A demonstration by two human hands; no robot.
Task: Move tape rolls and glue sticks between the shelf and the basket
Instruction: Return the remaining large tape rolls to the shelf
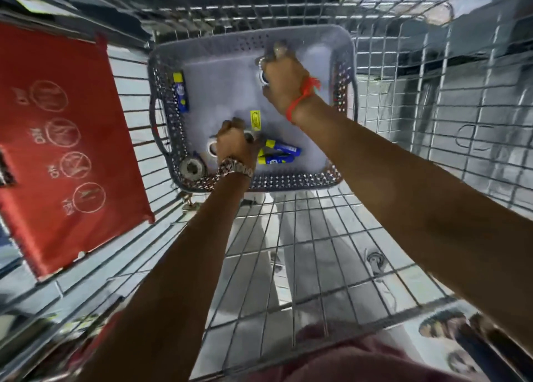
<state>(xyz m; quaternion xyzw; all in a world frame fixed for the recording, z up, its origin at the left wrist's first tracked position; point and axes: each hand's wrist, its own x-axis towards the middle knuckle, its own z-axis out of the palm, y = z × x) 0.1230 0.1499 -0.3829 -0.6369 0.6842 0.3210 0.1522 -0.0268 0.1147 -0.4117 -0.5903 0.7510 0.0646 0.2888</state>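
A grey perforated basket sits inside a wire shopping cart. Both my hands reach into it. My left hand is closed around a white tape roll near the basket's front left. My right hand is closed on another tape roll toward the back right. Blue and yellow glue sticks lie on the basket floor: one at the left wall, two beside my left hand, and a small yellow one in the middle. A darker tape roll rests in the front left corner.
The wire shopping cart surrounds the basket, its walls rising on all sides. A red flap with white symbols hangs on the cart's left side. Tiled floor shows below the mesh.
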